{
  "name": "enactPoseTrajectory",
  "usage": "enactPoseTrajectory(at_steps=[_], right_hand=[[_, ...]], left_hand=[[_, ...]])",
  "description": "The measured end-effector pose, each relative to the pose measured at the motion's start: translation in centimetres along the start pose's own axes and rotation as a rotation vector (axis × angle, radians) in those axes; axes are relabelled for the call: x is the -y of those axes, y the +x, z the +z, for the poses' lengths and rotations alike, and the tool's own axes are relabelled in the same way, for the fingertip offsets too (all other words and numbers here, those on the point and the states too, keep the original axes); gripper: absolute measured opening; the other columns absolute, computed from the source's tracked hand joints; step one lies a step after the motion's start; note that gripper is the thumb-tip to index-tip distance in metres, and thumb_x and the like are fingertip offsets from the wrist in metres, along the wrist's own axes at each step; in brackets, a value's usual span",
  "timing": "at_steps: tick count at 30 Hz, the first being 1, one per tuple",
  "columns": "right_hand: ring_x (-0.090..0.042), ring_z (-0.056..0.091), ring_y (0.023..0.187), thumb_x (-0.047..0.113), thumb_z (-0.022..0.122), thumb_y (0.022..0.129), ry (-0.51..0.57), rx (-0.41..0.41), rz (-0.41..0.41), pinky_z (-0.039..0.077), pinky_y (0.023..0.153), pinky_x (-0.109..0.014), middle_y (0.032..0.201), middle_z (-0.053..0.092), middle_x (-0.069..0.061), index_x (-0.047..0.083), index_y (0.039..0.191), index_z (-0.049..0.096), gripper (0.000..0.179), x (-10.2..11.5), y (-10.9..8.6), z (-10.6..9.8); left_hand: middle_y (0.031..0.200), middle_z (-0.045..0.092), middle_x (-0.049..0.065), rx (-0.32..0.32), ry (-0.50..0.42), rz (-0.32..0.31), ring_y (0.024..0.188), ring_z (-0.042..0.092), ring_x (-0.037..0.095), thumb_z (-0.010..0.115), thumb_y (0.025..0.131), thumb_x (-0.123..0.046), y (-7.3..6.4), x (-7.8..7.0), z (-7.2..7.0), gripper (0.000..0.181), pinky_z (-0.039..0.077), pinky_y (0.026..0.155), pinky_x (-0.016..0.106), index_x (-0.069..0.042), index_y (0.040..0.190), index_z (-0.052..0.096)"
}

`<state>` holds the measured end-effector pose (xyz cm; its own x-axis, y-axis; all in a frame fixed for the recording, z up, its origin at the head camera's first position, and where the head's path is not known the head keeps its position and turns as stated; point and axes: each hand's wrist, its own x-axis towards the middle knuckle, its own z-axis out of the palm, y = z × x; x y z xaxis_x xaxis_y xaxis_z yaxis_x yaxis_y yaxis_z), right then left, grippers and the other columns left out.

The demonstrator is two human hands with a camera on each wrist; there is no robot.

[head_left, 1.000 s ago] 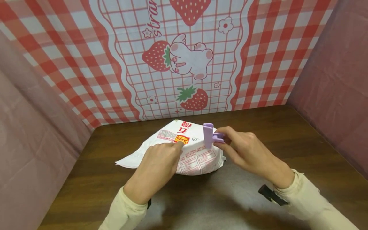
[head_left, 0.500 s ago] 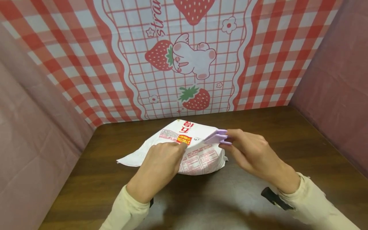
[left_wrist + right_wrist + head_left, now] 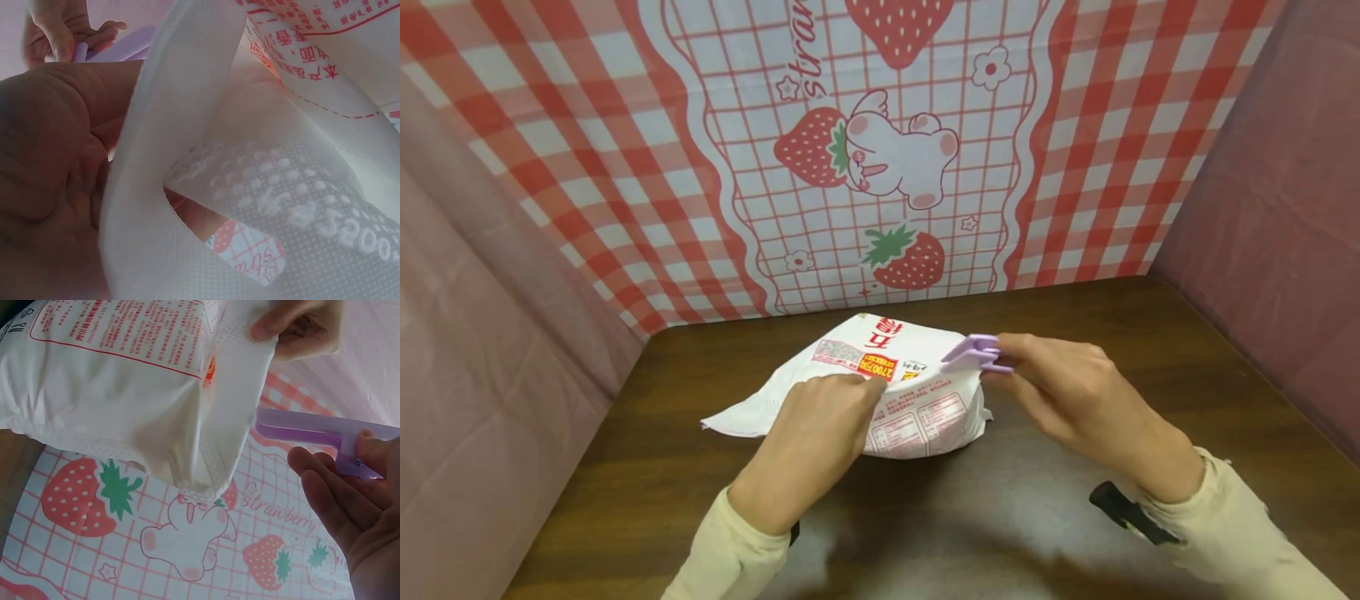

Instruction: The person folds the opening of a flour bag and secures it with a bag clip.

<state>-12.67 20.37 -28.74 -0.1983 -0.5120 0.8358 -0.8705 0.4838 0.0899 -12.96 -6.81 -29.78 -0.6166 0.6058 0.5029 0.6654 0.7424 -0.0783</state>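
A white bag [image 3: 925, 412] with red print and a yellow-and-red label stands on the table, its top folded over. My left hand [image 3: 820, 421] grips the folded top edge; in the left wrist view an oval handle hole [image 3: 250, 256] shows in the bag's white top flap. Between thumb and fingers, my right hand [image 3: 1075, 387] pinches a light purple bag clip [image 3: 976, 355] at the bag's right end. Seen from the right wrist, the clip's long bars [image 3: 300, 425] point toward the bag, their tips right at the folded edge.
The bag rests on a dark brown wooden table [image 3: 647, 483]. Behind it hangs a red-checked cloth [image 3: 1097, 167] with strawberry prints. Pink cloth walls [image 3: 1247, 217] close off both sides.
The purple clip has turned from standing upright in front of the bag to pointing left at its folded edge. My right hand has shifted slightly right; the left keeps its grip.
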Motion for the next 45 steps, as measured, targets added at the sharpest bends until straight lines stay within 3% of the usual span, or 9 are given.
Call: enactPoseTrajectory(at_steps=[16, 31, 40, 45], right_hand=[[-0.015, 0.068, 0.077, 0.019, 0.049, 0.104, 0.016, 0.073, -0.068, 0.056, 0.068, -0.034, 0.095, 0.072, -0.006, -0.001, 0.112, 0.069, 0.030, 0.7, 0.0, 0.6], [-0.012, 0.064, 0.090, 0.032, 0.049, 0.104, 0.097, 0.167, 0.093, 0.053, 0.075, -0.031, 0.111, 0.069, -0.005, 0.001, 0.128, 0.061, 0.041, -0.2, -0.1, 0.9], [-0.011, 0.061, 0.092, 0.034, 0.051, 0.103, 0.143, 0.198, 0.112, 0.049, 0.079, -0.025, 0.106, 0.066, 0.001, 0.005, 0.116, 0.065, 0.035, -0.3, -0.3, 1.1], [-0.009, 0.060, 0.090, 0.036, 0.049, 0.103, 0.127, 0.231, 0.131, 0.047, 0.078, -0.024, 0.102, 0.065, 0.003, 0.007, 0.109, 0.067, 0.034, -0.3, -0.7, 1.2]], left_hand=[[0.059, 0.059, -0.002, 0.009, -0.006, -0.012, 0.054, 0.061, 0.024, 0.066, 0.090, -0.004, 0.0, -0.1, 0.0, 0.020, 0.045, 0.046, 0.040, -0.013, 0.073, 0.060], [0.062, 0.061, -0.003, 0.021, -0.039, -0.028, 0.055, 0.062, 0.023, 0.067, 0.090, -0.007, 0.0, 0.2, -0.3, 0.018, 0.045, 0.047, 0.039, -0.013, 0.076, 0.060], [0.064, 0.062, -0.004, 0.047, -0.074, -0.035, 0.056, 0.061, 0.020, 0.072, 0.088, -0.010, -0.3, 0.3, -0.4, 0.016, 0.044, 0.050, 0.038, -0.014, 0.078, 0.060], [0.066, 0.063, -0.001, 0.009, -0.039, -0.009, 0.058, 0.063, 0.023, 0.070, 0.089, -0.010, 0.0, -0.1, 0.1, 0.015, 0.047, 0.051, 0.039, -0.012, 0.078, 0.061]])
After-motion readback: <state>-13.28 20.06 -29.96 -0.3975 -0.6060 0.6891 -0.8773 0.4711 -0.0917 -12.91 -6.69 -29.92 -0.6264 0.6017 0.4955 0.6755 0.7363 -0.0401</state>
